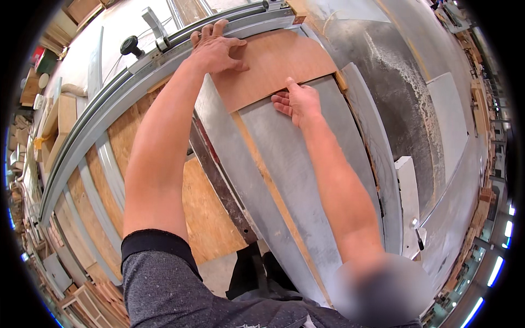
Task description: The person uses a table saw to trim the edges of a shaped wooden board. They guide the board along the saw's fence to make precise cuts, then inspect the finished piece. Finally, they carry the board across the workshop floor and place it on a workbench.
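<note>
A thin reddish-brown wooden board lies flat on the grey metal machine table, its far side up by the metal fence. My left hand is spread, with fingertips over the fence and the thumb side resting by the board's left part. At the near edge of the board, my right hand has its thumb on top and its other fingers curled at the edge, pinching it. The undersides of those fingers are partly hidden.
A black knob and a metal stop sit on the fence. To the right are a curved metal strip and dusty sheet metal. Plywood panels lie under the left frame. Wood pieces stand far left.
</note>
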Tool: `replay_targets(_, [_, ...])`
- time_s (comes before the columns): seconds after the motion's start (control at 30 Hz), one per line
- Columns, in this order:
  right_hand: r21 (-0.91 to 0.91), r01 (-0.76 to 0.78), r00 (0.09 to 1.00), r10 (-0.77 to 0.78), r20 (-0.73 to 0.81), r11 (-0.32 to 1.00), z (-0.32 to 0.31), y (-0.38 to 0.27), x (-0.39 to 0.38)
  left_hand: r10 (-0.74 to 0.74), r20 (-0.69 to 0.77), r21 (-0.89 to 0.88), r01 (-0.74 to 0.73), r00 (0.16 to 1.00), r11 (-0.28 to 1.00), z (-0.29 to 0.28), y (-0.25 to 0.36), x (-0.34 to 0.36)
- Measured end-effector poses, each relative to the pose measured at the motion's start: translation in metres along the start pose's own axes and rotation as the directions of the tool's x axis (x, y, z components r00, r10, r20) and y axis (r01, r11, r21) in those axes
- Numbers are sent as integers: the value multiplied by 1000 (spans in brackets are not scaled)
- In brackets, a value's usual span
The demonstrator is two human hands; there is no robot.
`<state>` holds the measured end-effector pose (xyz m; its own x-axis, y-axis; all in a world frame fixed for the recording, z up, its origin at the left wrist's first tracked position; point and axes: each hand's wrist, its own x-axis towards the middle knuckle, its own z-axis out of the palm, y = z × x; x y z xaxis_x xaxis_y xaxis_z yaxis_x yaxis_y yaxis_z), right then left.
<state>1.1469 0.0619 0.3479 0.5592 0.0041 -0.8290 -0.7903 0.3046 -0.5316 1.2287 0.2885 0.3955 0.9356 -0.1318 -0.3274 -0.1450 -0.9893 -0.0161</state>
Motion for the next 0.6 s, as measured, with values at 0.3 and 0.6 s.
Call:
replay_targets(0.3, [142, 70, 997, -65, -38, 987, 18, -14, 13, -2, 64, -113, 10, 998, 994, 9, -18, 5])
replay_targets(0.6, [0, 408, 911, -407, -74, 913, 36, -27, -70, -107, 273, -390, 212, 956, 896, -18, -14, -86])
